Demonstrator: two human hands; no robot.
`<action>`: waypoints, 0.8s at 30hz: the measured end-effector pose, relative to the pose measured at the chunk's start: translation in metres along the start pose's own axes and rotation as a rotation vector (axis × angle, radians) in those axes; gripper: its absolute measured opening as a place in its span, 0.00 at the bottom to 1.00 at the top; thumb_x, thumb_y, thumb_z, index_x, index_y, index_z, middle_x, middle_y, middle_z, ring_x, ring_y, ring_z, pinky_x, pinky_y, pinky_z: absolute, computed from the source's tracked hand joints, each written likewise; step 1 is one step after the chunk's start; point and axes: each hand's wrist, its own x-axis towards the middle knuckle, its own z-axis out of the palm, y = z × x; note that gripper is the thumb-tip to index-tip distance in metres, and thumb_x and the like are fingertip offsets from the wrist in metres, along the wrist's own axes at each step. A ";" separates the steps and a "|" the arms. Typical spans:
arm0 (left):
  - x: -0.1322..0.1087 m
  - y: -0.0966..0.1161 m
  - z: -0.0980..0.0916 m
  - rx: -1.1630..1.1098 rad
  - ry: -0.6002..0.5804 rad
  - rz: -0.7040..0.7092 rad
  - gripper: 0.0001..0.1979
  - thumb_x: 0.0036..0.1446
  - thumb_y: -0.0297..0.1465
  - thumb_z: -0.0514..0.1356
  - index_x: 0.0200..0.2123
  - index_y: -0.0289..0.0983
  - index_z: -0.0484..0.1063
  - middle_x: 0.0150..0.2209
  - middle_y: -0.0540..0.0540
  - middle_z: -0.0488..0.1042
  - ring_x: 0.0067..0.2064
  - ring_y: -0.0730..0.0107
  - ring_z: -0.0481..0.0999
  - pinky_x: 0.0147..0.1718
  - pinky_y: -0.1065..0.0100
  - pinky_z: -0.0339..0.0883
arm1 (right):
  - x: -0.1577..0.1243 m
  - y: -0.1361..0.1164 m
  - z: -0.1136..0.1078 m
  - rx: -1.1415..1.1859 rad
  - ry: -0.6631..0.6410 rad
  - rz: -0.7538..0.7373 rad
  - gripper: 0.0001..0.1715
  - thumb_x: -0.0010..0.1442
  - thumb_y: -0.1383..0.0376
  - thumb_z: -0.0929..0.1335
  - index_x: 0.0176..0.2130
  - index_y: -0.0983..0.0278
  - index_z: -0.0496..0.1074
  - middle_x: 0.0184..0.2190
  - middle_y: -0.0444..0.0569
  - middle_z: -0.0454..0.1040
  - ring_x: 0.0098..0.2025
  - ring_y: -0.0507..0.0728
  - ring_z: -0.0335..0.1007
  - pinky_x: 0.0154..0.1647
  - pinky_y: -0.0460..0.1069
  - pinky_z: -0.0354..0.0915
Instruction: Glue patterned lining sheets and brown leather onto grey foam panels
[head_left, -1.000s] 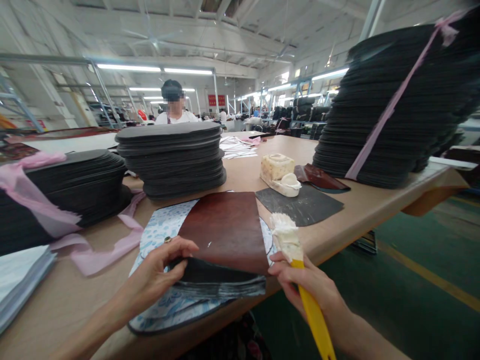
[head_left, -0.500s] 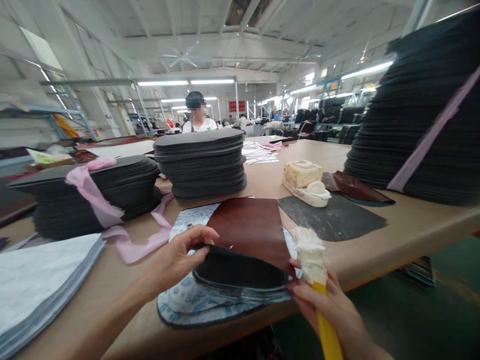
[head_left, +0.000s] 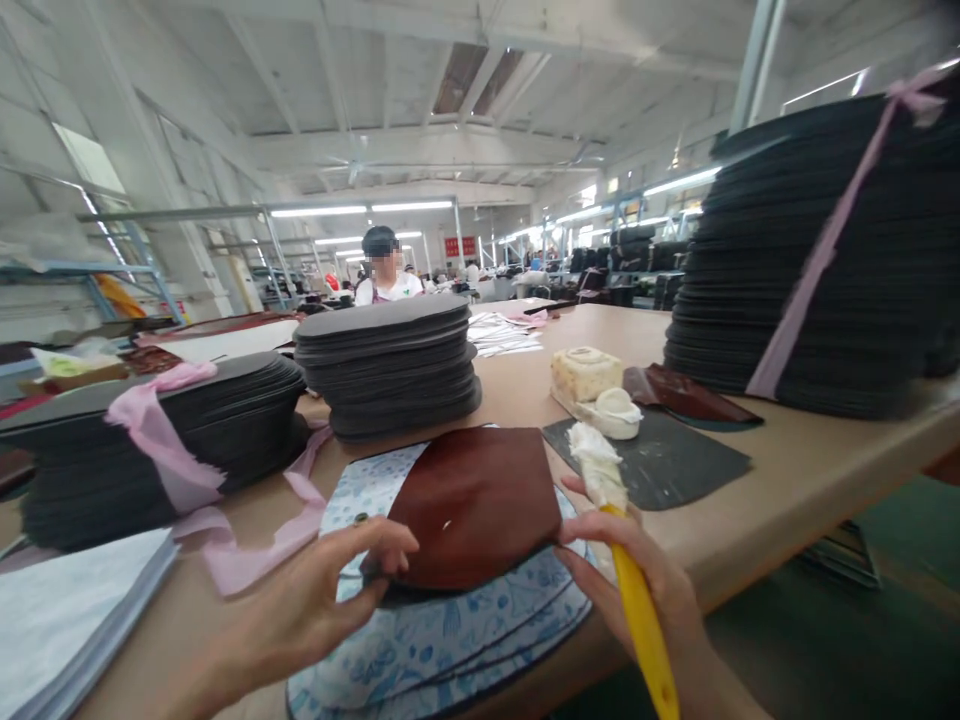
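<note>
A brown leather piece lies flat on a stack of blue-and-white patterned pieces with dark edges. My left hand is at the leather's lower left edge, its thumb and fingers apart. In my right hand is a glue brush with a yellow handle and white-caked bristles pointing up. Thumb and fingertips of that hand also pinch the leather's right edge. Behind the brush, a crusted off-white glue container stands on a dark sheet smeared with white.
Dark panels form a middle stack, a left stack with pink cloth, and a tall strapped stack. Pale sheets lie at left. Folded brown leather lies at right. A person is behind the table.
The raised dark-backed edge has come down, and the brown leather now lies flat. My left hand's fingers have parted from that edge. The view has tilted slightly upward.
</note>
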 end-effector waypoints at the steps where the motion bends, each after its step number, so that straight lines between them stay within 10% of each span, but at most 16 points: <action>1: 0.000 0.000 0.001 0.014 -0.024 -0.004 0.20 0.45 0.18 0.49 0.40 0.43 0.66 0.35 0.54 0.71 0.38 0.74 0.71 0.40 0.74 0.63 | 0.003 0.001 0.000 0.042 -0.018 0.017 0.11 0.55 0.69 0.67 0.39 0.57 0.65 0.46 0.49 0.70 0.54 0.61 0.64 0.52 0.56 0.62; 8: 0.031 0.030 0.002 -0.036 -0.118 -0.029 0.16 0.53 0.33 0.57 0.47 0.47 0.67 0.48 0.51 0.69 0.50 0.66 0.67 0.50 0.69 0.58 | 0.013 -0.004 0.000 0.206 -0.072 0.108 0.11 0.55 0.69 0.67 0.39 0.57 0.64 0.32 0.42 0.73 0.38 0.53 0.72 0.45 0.50 0.66; 13: 0.072 0.061 0.019 -0.389 -0.226 0.006 0.15 0.54 0.37 0.57 0.44 0.40 0.70 0.39 0.48 0.72 0.40 0.67 0.71 0.39 0.70 0.63 | 0.023 -0.006 0.001 0.271 -0.059 0.155 0.13 0.54 0.70 0.68 0.38 0.56 0.65 0.32 0.41 0.72 0.36 0.51 0.71 0.35 0.43 0.68; 24: 0.089 0.057 0.025 -0.549 -0.105 -0.119 0.08 0.49 0.34 0.60 0.32 0.39 0.74 0.31 0.52 0.72 0.33 0.72 0.70 0.30 0.74 0.61 | 0.039 -0.004 0.005 0.343 -0.028 0.274 0.11 0.50 0.70 0.69 0.34 0.59 0.66 0.29 0.41 0.72 0.31 0.50 0.70 0.33 0.43 0.68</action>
